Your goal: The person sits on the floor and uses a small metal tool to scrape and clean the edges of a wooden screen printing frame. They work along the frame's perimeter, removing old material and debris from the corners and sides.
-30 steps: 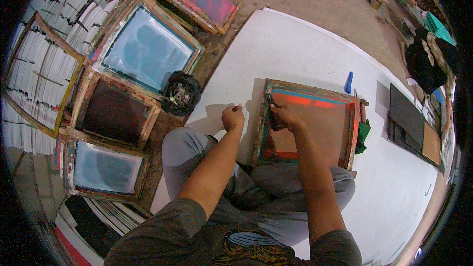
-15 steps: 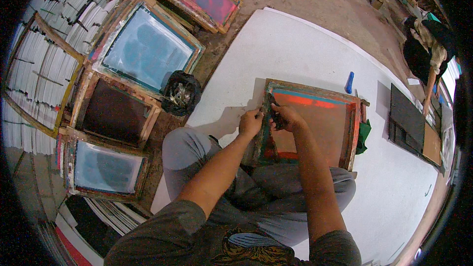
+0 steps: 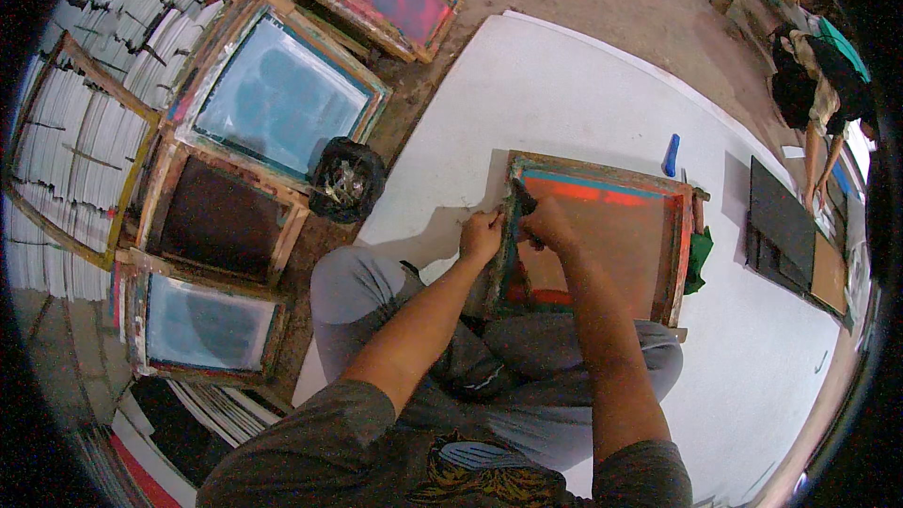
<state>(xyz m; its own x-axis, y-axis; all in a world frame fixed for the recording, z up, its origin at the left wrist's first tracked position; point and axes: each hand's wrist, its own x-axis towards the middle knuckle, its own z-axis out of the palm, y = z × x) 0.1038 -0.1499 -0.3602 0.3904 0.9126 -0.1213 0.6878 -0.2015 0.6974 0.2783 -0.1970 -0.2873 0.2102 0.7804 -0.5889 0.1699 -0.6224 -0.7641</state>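
A wood-framed printing screen [image 3: 611, 245], its mesh brownish with orange and blue along the borders, rests across my crossed legs and the white board [image 3: 461, 113]. My left hand [image 3: 481, 237] is closed at the frame's left edge, fingers curled against the wood. Just inside that edge, my right hand [image 3: 550, 224] grips a dark hand tool [image 3: 523, 196], its tip pointing up toward the far left corner. The fingers cover most of the tool, so its exact kind is unclear. A blue-handled tool [image 3: 671, 155] lies beyond the frame, and a green cloth [image 3: 698, 259] sits against its right side.
Several other framed screens, one with blue mesh [image 3: 282, 94], stand along the left beside stacked paper [image 3: 71, 155]. A black plastic bag [image 3: 346, 179] sits near my left knee. Dark flat sheets [image 3: 781, 221] lie at right, where another person [image 3: 823, 85] bends over.
My right hand has turned and shifted slightly at the frame's left edge, with the tool still in it. My left hand stays nearly put. The other person's arms now reach lower.
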